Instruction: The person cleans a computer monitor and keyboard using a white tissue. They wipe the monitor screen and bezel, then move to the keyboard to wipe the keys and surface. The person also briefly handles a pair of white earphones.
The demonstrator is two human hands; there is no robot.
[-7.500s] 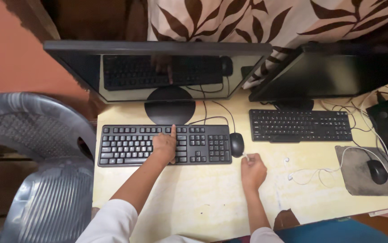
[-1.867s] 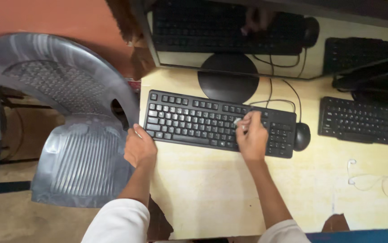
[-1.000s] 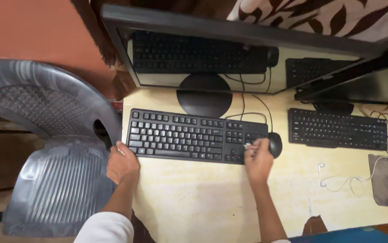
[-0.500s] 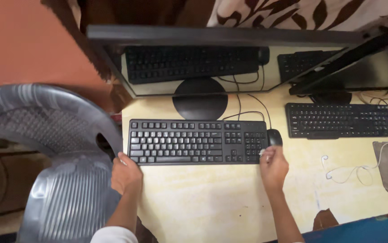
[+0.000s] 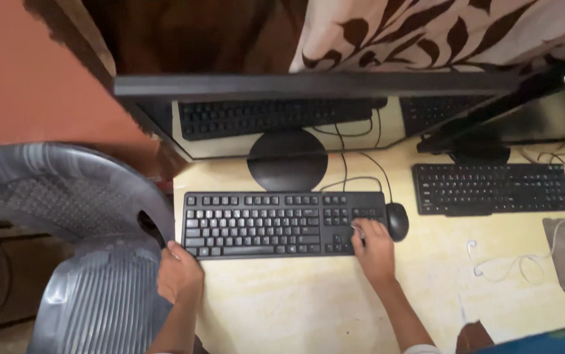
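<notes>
The number pad end of the black keyboard (image 5: 285,223) is being wiped by the right hand (image 5: 373,246), pinched on something small and pale, while the left hand (image 5: 179,278) is curled on the bench (image 5: 295,301) edge, with most keys seemingly yet to be covered.

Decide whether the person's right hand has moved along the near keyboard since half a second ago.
Yes. The right hand has shifted left along the black keyboard, away from the mouse, and now lies over the number-pad end.
</notes>
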